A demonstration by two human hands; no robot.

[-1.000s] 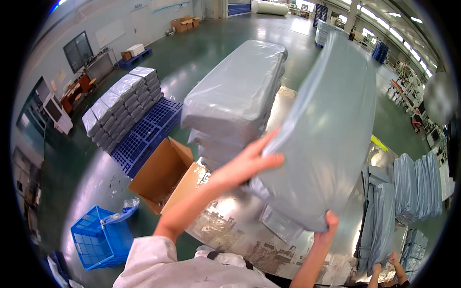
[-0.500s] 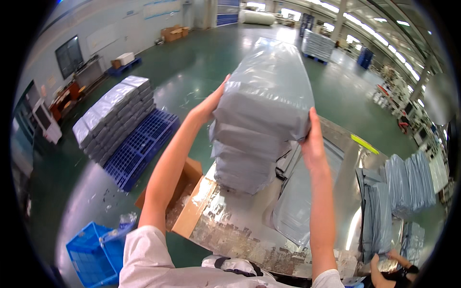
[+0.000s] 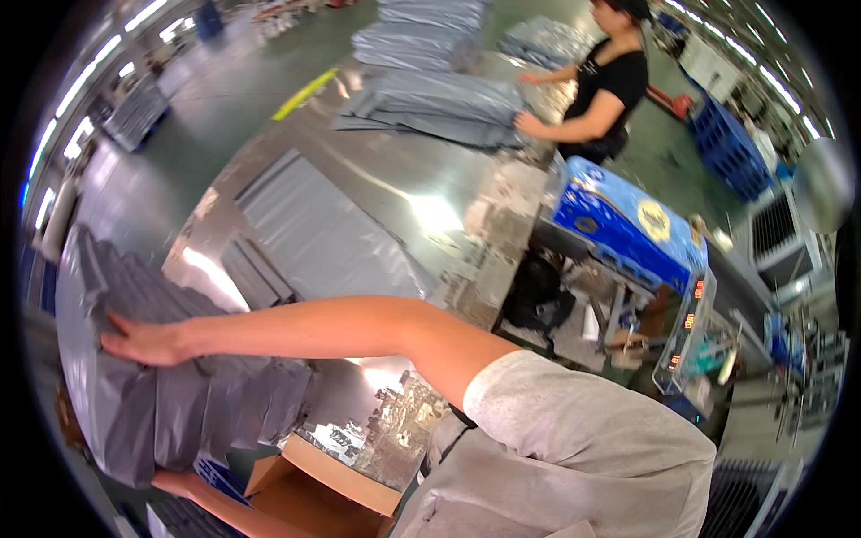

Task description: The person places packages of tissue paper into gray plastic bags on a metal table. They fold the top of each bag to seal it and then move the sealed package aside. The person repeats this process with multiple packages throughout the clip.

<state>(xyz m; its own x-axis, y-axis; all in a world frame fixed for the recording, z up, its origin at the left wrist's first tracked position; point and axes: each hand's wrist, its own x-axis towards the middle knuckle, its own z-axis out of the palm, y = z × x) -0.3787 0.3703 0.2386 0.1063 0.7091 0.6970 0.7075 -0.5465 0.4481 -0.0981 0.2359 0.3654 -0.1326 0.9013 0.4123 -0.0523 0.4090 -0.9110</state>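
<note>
We see a stack of grey plastic mailer bags [image 3: 170, 394], smooth and softly glossy with creases. The wide metal table [image 3: 377, 170] is polished and mirrors the ceiling lights. The open brown cardboard box [image 3: 314, 489] looks matt, and our pale cloth sleeve [image 3: 574, 439] likewise.

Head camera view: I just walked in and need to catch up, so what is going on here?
A person is carrying a stack of grey plastic bags, with the right hand pressed flat on its upper side and the left hand underneath it. The stack is off the shiny metal table, near an open cardboard box. Flat grey bags lie on the table. At its far end a co-worker handles another pile of grey bags.
</note>
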